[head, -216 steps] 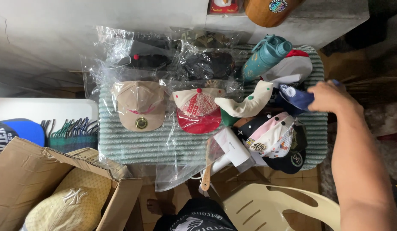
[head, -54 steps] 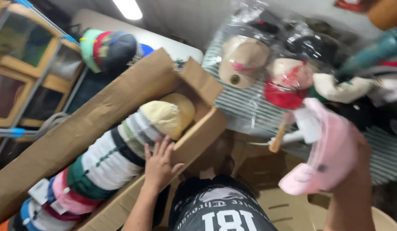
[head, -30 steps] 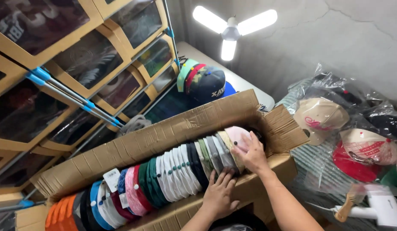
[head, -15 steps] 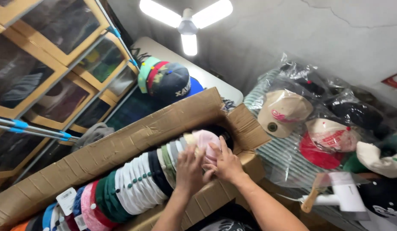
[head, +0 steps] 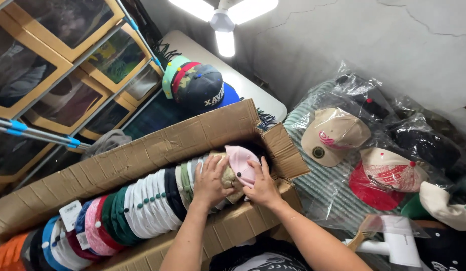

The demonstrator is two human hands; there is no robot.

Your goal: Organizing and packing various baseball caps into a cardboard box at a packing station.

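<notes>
Grey cracked wall and a bright ceiling lamp (head: 223,20) frame a crowded storeroom, with wooden-framed cabinets (head: 57,65) along the left side. Across the middle lies a long cardboard box (head: 142,150) packed with a tight row of nested caps (head: 137,206) in white, green, pink, blue and orange. At the right end of that row, just inside the box's open end flap, sits a pink cap (head: 241,161). The right hand (head: 262,186) grasps this pink cap, fingers curled over its crown, while the left hand (head: 210,181) presses flat on a tan cap (head: 227,175) just beside it, clasping nothing. Beyond the box's far edge rests a stack of dark and green caps (head: 195,85). To the right, a striped mat (head: 323,185) carries bagged caps, among them a beige cap (head: 333,135) and a red-brimmed cap (head: 383,175)
</notes>
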